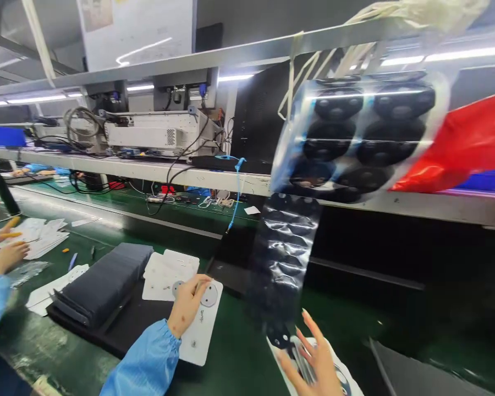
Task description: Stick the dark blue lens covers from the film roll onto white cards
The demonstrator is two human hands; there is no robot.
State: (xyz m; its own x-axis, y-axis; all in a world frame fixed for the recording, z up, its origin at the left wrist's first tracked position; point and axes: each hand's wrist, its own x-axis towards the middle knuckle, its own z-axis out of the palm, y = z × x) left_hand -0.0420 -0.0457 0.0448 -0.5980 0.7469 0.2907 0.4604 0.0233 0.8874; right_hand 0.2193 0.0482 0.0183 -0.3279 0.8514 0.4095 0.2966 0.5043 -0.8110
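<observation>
Two bare hands of the person work over the green surface (231,352) in the head view. The left hand (186,308), in a blue sleeve (146,360), reaches to the far edge of a white card (200,344); its fingers are bent and close together, their tips beside a round grey disc (209,295) on that card, and I cannot tell whether they pinch the disc, the card or neither. Just left and farther off lie more white cards (171,269), partly overlapped by the near one. The right hand (319,366), near the lower edge, has its fingers spread, thumb apart from the rest, over white pieces (342,366) that it partly hides; whether it grips them cannot be told. Close to its thumb is the lower end of a dark strip (289,236), blurred, which hangs down from a roll (355,137) with large black circles, in front of the far shelf (181,175). To the left, a thick stack of dark sheets (103,280) rests on a black mat (148,313). At the far left, a co-worker's hand (10,256) is near white papers (45,236). On the shelf stands a white machine (160,132), and a red bag (457,146) lies right of the roll.
</observation>
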